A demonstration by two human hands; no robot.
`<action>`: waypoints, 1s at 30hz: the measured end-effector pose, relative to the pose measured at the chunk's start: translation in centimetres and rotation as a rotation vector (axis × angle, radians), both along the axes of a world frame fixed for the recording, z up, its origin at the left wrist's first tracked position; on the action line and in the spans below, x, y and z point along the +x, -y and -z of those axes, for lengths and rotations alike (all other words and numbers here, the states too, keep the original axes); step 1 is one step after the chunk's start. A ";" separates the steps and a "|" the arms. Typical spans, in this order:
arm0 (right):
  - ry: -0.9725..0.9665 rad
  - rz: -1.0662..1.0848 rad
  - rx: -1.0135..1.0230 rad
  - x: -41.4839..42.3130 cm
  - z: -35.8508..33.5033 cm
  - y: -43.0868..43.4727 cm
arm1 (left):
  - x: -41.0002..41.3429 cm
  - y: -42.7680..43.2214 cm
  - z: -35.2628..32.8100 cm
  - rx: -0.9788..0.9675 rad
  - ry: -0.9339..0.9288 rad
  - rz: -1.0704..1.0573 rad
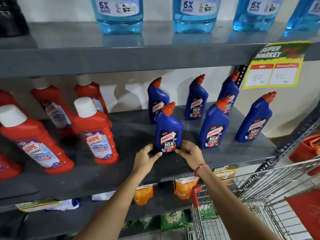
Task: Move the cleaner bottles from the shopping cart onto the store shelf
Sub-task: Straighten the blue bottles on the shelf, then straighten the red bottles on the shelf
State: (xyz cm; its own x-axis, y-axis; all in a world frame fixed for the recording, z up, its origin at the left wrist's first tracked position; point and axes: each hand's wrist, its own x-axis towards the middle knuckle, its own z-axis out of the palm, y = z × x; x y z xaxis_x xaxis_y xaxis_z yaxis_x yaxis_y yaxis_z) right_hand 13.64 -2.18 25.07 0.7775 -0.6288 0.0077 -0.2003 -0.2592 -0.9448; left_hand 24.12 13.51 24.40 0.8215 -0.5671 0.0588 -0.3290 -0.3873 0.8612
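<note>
- Blue cleaner bottle (pixel 168 129) with red cap, upright on the grey middle shelf (pixel 131 168), near the front edge.
- Left hand (pixel 147 158) and right hand (pixel 189 154) at the base of this bottle, one on each side, fingers touching its lower label; clasped around it, not fully closed.
- Five more blue bottles (pixel 213 124) behind and to the right, upright on the same shelf.
- Red bathroom cleaner bottles (pixel 96 132) with white caps to the left.
- Shopping cart (pixel 259 196) at lower right, below the shelf edge.
- Yellow price tag (pixel 275 66) hanging from the upper shelf.
</note>
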 end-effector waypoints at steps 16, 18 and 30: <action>-0.120 -0.438 -0.061 8.3 -2.7 -17.3 | 6.0 -17.2 1.0 -0.095 0.023 -0.325; -0.131 -0.379 -0.109 8.8 -2.5 -17.5 | 6.8 -17.1 0.9 -0.017 0.032 -0.244; -0.280 -0.436 -0.334 12.0 -2.0 -18.4 | 10.1 -18.9 0.6 -0.073 -0.061 -0.058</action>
State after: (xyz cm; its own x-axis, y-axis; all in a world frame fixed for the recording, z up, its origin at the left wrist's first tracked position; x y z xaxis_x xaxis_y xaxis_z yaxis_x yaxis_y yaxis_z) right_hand 25.64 16.20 27.06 0.9634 -0.2514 -0.0928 -0.2384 -0.6457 -0.7254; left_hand 34.22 32.44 23.82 0.8561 -0.5147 0.0465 -0.2536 -0.3399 0.9056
